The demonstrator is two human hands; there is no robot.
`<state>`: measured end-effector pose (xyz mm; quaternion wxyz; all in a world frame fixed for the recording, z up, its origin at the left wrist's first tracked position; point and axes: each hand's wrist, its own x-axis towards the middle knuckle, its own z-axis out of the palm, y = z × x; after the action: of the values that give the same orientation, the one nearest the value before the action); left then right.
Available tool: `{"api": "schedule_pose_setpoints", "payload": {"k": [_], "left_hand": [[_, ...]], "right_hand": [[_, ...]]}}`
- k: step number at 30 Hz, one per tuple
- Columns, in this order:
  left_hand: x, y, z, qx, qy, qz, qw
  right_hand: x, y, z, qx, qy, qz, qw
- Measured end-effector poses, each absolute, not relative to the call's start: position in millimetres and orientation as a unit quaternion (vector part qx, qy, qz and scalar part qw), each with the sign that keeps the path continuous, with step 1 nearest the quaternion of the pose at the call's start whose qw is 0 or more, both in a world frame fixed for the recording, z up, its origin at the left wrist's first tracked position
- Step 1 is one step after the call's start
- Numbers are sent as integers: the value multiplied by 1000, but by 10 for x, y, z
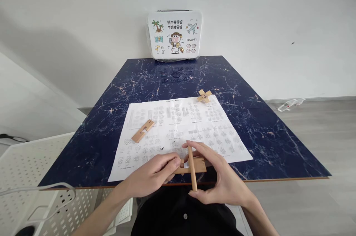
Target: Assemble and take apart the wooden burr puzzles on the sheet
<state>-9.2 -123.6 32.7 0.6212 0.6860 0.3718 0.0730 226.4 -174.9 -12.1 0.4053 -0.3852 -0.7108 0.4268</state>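
Note:
Over the table's front edge, my left hand (160, 171) is closed around the left end of a notched wooden puzzle piece (200, 165). My right hand (215, 171) grips a second wooden puzzle piece (192, 169), narrow from this angle, by its two ends between thumb and fingers. That piece stands across the first one, near its notch; whether the two are interlocked I cannot tell. A third notched wooden piece (148, 125) lies on the left of the printed sheet (172, 130). At the sheet's top right corner sits a cross-shaped wooden piece (204, 96) with a mark on it.
The table (111, 97) has a dark blue marble-patterned top. A white cartoon-printed case (175, 36) stands at its far edge by the wall. At lower left are a white perforated rack (27, 165) and a cable (63, 184). A clear bottle (290, 105) lies on the floor at right.

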Motion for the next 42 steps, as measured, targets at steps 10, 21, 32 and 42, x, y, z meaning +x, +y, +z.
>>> {"api": "schedule_pose_setpoints", "payload": {"k": [10,21,32,42], "left_hand": [[-76,-1240,321,688,368,77,620],[-80,-1251,323,685,370,83,622],[-87,-1261,303,688,373,82,617],[-118,-1253,296,685,366,79,626]], "right_hand": [[2259,-1737,-114,-380,-721,416,404],[2257,-1745,-119,-382,-719,415,406],[2259,-1748,-136,-380,-718,413,412],[2264,-1750,-126,-377,-711,427,412]]}}
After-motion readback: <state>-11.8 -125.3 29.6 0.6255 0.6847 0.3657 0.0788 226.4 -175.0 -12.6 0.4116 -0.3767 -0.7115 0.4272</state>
